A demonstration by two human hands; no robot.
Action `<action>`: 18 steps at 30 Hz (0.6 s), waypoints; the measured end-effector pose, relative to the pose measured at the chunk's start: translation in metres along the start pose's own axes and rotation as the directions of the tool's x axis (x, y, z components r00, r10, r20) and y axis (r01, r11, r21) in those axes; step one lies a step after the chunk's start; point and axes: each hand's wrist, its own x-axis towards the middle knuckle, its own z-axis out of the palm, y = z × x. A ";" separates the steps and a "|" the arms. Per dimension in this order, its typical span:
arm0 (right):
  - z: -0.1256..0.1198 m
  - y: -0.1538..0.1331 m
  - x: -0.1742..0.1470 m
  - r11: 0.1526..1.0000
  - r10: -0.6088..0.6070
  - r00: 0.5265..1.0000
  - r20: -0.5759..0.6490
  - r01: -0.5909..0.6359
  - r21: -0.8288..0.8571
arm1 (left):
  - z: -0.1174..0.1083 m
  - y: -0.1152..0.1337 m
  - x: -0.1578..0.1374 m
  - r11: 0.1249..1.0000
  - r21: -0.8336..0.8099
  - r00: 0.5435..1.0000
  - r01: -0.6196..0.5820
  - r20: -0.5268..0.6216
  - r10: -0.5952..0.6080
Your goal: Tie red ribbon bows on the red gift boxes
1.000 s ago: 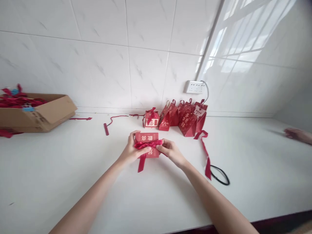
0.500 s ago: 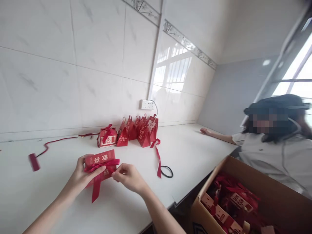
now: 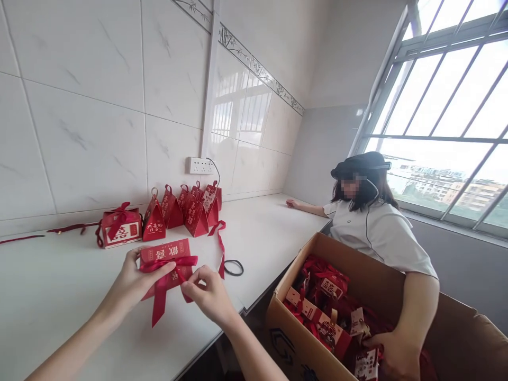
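Note:
My left hand [image 3: 139,283] grips a red gift box [image 3: 164,250] with pale Chinese characters, its thumb lying over the front. Around the box runs a dark red ribbon [image 3: 160,302], tied in a bow, with one tail hanging down. At the right side of the box, my right hand [image 3: 209,293] pinches part of that ribbon between thumb and fingers. The box is held above the white table [image 3: 63,312]. Behind it stand a bow-tied red box [image 3: 121,226] and several red triangular boxes [image 3: 196,217] with loop handles.
A loose ribbon strip [image 3: 220,248] and a black elastic ring [image 3: 234,268] lie right of the boxes. A cardboard carton [image 3: 296,264] of red boxes and ribbons stands beyond the table's right edge. A co-worker [image 3: 367,222] reaches one hand into it. A power socket [image 3: 201,166] is on the wall.
My view has swung right, so the window and more of the carton show. The co-worker's hand in the carton is now visible. Both my hands keep their hold on box and ribbon.

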 end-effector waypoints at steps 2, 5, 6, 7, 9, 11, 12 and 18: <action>-0.004 0.003 -0.004 1.000 -0.003 1.000 -0.015 0.003 -0.002 | 0.005 0.005 0.000 0.999 0.027 1.000 -0.028 -0.004 0.028; -0.011 0.010 -0.011 0.997 0.016 1.000 0.009 -0.015 -0.077 | 0.011 0.009 0.002 0.999 0.011 0.999 -0.042 0.034 0.042; -0.013 0.014 -0.014 0.992 0.019 0.999 0.026 -0.016 -0.126 | 0.014 0.009 0.003 0.999 0.015 0.998 -0.043 0.043 0.043; -0.017 0.017 -0.016 0.984 0.024 0.998 0.054 -0.015 -0.177 | 0.016 0.009 0.005 0.999 0.021 0.998 -0.042 0.045 0.041; -0.025 0.023 -0.017 0.964 0.042 0.991 0.131 -0.006 -0.266 | 0.019 0.006 0.010 0.999 0.028 0.999 -0.022 0.048 0.021; -0.033 0.027 -0.010 0.954 0.058 0.990 0.131 -0.016 -0.300 | 0.021 0.003 0.014 1.000 0.022 0.998 0.000 0.062 -0.001; -0.037 0.027 -0.004 0.955 0.052 0.996 0.075 -0.027 -0.294 | 0.021 0.001 0.016 1.000 0.015 0.997 0.002 0.076 -0.003; -0.030 0.018 0.053 0.960 -0.079 0.987 -0.137 0.039 -0.278 | 0.015 -0.014 0.016 1.000 0.007 0.996 -0.009 0.092 0.008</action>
